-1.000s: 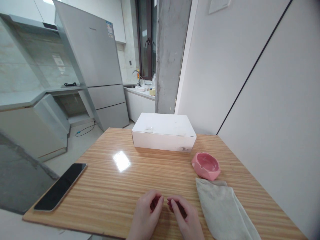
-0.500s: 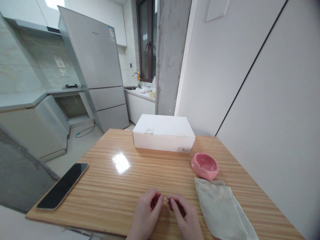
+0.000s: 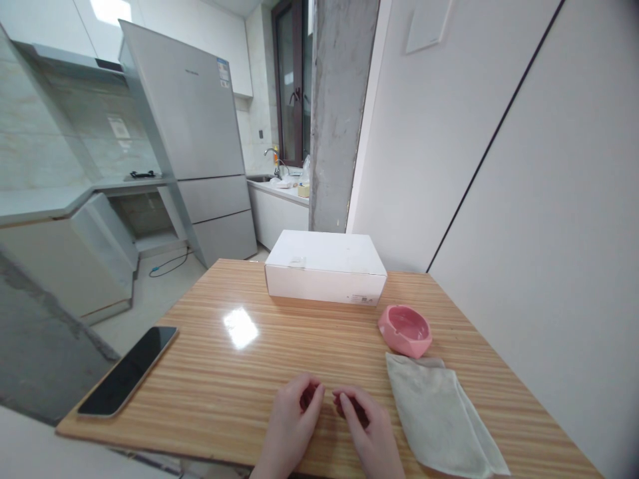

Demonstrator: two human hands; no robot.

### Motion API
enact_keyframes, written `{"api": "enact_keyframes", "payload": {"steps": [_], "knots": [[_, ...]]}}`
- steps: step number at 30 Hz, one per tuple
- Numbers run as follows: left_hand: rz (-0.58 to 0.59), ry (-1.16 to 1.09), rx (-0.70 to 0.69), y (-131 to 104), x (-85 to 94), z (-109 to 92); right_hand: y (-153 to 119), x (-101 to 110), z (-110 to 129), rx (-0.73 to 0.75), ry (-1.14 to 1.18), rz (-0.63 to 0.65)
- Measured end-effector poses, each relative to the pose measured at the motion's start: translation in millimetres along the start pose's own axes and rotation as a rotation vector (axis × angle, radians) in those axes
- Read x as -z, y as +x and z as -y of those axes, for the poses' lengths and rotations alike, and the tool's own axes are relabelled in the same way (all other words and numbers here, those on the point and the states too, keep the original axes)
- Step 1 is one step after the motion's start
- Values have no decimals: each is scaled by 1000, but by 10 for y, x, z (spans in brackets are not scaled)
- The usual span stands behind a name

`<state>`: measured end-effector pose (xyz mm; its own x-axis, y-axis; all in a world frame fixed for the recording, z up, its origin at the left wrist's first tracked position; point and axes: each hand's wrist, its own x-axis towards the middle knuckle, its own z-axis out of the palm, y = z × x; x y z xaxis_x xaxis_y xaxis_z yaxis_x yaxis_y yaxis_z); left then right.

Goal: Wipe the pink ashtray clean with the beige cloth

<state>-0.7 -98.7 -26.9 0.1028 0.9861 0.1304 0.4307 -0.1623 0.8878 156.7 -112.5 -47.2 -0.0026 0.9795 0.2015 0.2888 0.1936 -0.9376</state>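
Observation:
My left hand (image 3: 293,419) rests at the near middle of the wooden table (image 3: 200,399), its fingers curled in and the thumb close to the forefinger. Just to its right, a small gap away, my right hand (image 3: 368,426) is curled the same way. Nothing shows in the hollow of either hand. A folded pale grey-green cloth (image 3: 436,416) lies beside my right hand, not touched by it. Beyond the cloth sits a pink ashtray (image 3: 405,330) with faceted sides. Farther back, past both hands, stands a closed white cardboard box (image 3: 324,269).
A black-screened phone (image 3: 128,372) lies near the table's left edge. A white wall (image 3: 539,219) runs along the right side. Behind the table are a concrete pillar (image 3: 335,120), a silver refrigerator (image 3: 194,120) and a sink counter (image 3: 279,206).
The view has shifted very slightly. Both hands keep their curled pose and place, and the things on the table have not moved.

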Motion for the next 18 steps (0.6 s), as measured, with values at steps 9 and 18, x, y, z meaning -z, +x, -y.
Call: {"api": "enact_keyframes", "payload": {"steps": [9,18], "knots": [[-3,25,-10,9,-12,12,-9,13,42,11,32,-19],[0,14,-20,6,-13,19,14,9,21,-16,92,1]]}}
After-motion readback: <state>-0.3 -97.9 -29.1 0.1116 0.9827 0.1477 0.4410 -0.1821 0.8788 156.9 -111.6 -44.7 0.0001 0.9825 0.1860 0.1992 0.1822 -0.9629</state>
